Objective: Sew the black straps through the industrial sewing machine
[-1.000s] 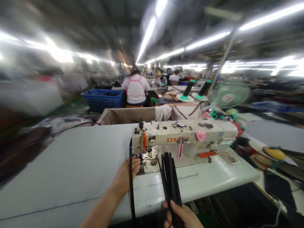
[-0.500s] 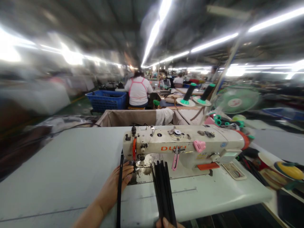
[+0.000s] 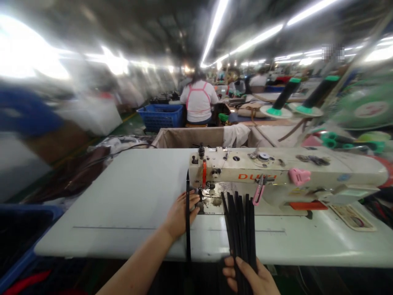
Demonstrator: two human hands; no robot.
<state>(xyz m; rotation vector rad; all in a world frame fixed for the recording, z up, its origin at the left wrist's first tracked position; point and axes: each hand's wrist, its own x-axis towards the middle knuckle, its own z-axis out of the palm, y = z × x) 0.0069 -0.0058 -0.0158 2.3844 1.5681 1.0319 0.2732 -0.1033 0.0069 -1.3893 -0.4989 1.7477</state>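
My left hand [image 3: 181, 211] lies at the left of the sewing machine's [image 3: 276, 172] needle area, fingers stretched out over the bed beside the presser foot [image 3: 206, 192]. A long black strip [image 3: 188, 225] passes over the back of this hand and hangs past the table's front edge. What lies beneath the fingertips is partly hidden. At the front edge my right hand [image 3: 250, 276] is closed round a bundle of black strips [image 3: 241, 225], thumb on top. Their far ends fan out over the bed, right of the needle.
Pink thread snips [image 3: 259, 192] hang on the machine. Black thread cones [image 3: 287, 96] stand behind it, near a green fan [image 3: 365, 106]. A fabric-lined bin [image 3: 190, 137] adjoins the table's back edge. Another person [image 3: 199, 100] sits beyond, beside a blue crate [image 3: 161, 115].
The view has shifted, so the machine and table sit further right and higher. More of my right hand shows, and the strip bundle has spread out. My left hand stays beside the needle.
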